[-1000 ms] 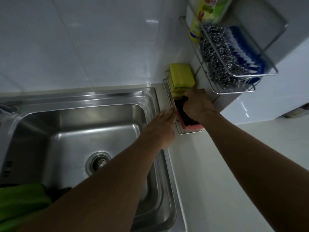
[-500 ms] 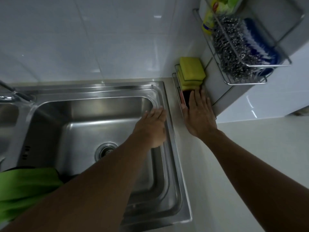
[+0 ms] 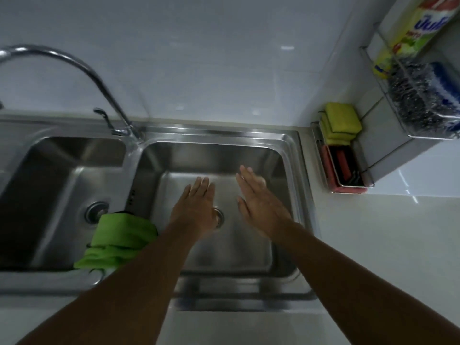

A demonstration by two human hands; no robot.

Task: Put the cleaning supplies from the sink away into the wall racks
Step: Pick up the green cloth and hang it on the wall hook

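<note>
My left hand and my right hand hover flat over the right sink basin, both holding nothing, fingers extended. The lower wall rack to the right of the sink holds yellow-green sponges at the back and a red-and-black sponge in front. The upper wall rack at the top right holds steel wool, a blue brush and a detergent pack. A green cloth hangs over the divider between the basins.
A curved chrome tap rises at the back left over the left basin. The drain of the right basin shows partly beneath my left hand. White worktop extends to the right; tiled wall behind.
My right hand has let go of the red-and-black sponge, left it in the lower rack and pulled back over the basin. My left hand moved in too. The view shifted left.
</note>
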